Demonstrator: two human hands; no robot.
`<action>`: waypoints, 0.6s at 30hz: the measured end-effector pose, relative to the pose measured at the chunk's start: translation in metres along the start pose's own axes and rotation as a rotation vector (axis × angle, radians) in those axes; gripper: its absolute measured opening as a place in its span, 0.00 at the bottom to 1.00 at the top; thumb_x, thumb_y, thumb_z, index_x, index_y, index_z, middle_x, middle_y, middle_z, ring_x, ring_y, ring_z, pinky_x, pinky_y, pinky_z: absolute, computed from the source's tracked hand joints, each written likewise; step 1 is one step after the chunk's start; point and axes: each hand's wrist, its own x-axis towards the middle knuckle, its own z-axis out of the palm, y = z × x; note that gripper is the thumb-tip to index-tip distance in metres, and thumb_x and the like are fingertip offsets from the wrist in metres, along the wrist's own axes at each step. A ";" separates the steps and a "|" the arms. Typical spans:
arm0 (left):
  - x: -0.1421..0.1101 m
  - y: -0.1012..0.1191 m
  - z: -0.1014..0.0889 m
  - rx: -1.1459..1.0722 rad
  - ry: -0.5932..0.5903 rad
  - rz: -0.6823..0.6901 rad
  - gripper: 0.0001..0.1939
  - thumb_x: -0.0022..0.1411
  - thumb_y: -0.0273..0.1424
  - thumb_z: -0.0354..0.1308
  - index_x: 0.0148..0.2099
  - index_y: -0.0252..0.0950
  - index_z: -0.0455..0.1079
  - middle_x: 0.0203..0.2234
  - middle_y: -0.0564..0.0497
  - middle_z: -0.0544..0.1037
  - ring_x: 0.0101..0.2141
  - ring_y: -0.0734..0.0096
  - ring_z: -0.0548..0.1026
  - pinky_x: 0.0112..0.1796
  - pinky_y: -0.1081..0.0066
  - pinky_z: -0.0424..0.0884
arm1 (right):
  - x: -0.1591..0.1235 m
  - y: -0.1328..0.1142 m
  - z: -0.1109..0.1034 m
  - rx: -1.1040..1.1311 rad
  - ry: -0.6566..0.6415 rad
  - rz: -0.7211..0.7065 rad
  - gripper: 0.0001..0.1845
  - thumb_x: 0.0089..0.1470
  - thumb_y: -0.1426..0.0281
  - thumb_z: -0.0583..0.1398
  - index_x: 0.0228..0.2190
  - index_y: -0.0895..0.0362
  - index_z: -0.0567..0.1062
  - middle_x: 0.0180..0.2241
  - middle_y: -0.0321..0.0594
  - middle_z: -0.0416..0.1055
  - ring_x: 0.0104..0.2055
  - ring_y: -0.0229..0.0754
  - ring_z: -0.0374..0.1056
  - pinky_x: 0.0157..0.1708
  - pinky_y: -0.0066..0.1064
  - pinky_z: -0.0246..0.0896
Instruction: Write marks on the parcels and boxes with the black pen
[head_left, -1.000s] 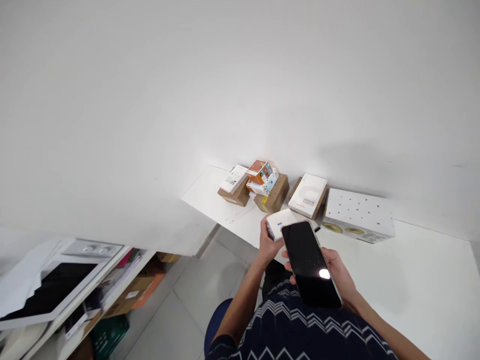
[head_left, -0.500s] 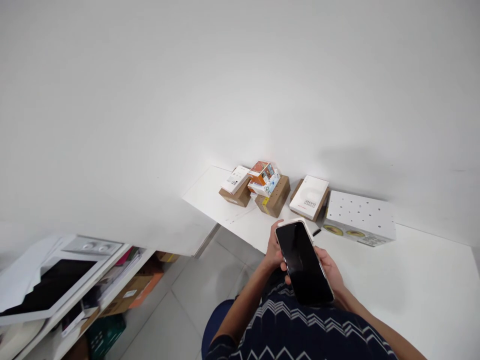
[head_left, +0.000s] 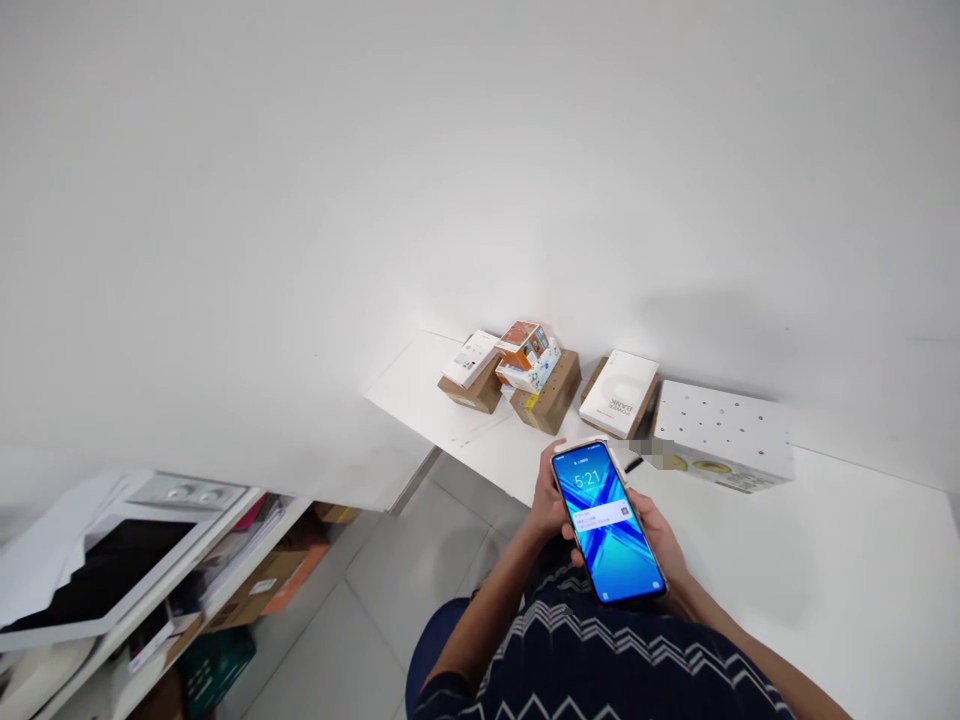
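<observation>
My right hand (head_left: pixel 661 537) cradles a smartphone (head_left: pixel 607 522) from below, its fingers wrapped round the right edge. The screen is lit, blue, and shows a clock and a notification. My left hand (head_left: pixel 546 497) is curled against the phone's left edge. It grips a small white device, of which only a pale sliver shows at the phone's top end. Both hands hover over the front edge of a white table (head_left: pixel 825 560), above my lap.
Against the wall stand brown cartons (head_left: pixel 551 395) topped with small product boxes (head_left: pixel 525 345), a white power-bank box (head_left: pixel 621 392) and a white dotted box (head_left: pixel 721 432). At lower left, a shelf (head_left: pixel 112 560) holds a tablet, papers and boxes. Tiled floor lies between.
The phone's screen went from black to lit. The phone slid over the white device in my left hand, hiding it, and both hands drew closer together.
</observation>
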 end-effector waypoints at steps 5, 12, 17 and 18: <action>0.003 -0.004 -0.002 0.051 -0.002 0.019 0.45 0.40 0.46 0.69 0.58 0.40 0.56 0.46 0.45 0.72 0.43 0.57 0.73 0.46 0.59 0.70 | 0.000 -0.004 -0.002 0.098 -0.047 0.106 0.31 0.54 0.49 0.53 0.51 0.55 0.72 0.38 0.46 0.80 0.36 0.53 0.77 0.35 0.43 0.71; 0.010 -0.013 -0.009 0.100 0.083 -0.009 0.45 0.37 0.37 0.72 0.57 0.42 0.56 0.49 0.48 0.71 0.49 0.58 0.71 0.50 0.62 0.67 | -0.003 -0.009 -0.011 0.108 -0.014 0.034 0.31 0.53 0.49 0.53 0.50 0.56 0.74 0.41 0.47 0.79 0.36 0.53 0.76 0.33 0.41 0.71; 0.016 -0.007 -0.026 0.167 0.190 -0.024 0.42 0.43 0.36 0.71 0.58 0.41 0.55 0.48 0.47 0.71 0.47 0.59 0.72 0.48 0.62 0.69 | -0.010 -0.022 -0.043 -0.129 0.073 -0.046 0.31 0.53 0.51 0.55 0.50 0.58 0.74 0.46 0.51 0.76 0.38 0.51 0.75 0.33 0.38 0.69; 0.018 -0.006 -0.029 0.179 0.209 -0.006 0.42 0.44 0.36 0.70 0.59 0.41 0.54 0.48 0.47 0.71 0.47 0.60 0.72 0.48 0.61 0.69 | -0.011 -0.023 -0.053 -0.236 0.115 -0.069 0.31 0.52 0.52 0.55 0.51 0.57 0.73 0.49 0.50 0.75 0.41 0.51 0.74 0.36 0.39 0.69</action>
